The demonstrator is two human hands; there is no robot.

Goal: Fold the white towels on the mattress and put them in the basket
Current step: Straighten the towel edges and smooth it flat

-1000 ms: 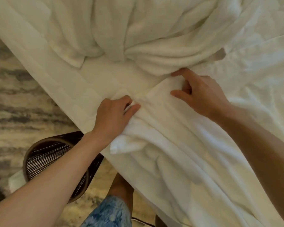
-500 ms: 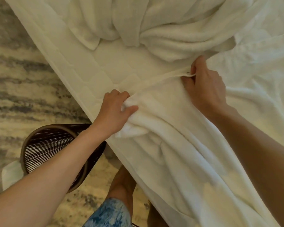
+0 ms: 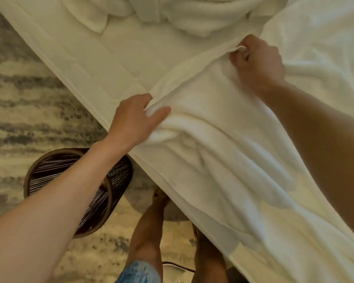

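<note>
The woven basket is sitting on the patterned floor just beside the mattress, showing only its dark striped inside – the left forearm is crossing over it. The left hand is pinching a fold of the white towel between thumb and fingers; the right hand is curling round its hem. The towel is lying on the mattress, draping over the edge. More towels are lying bunched beyond – well apart from the basket.
</note>
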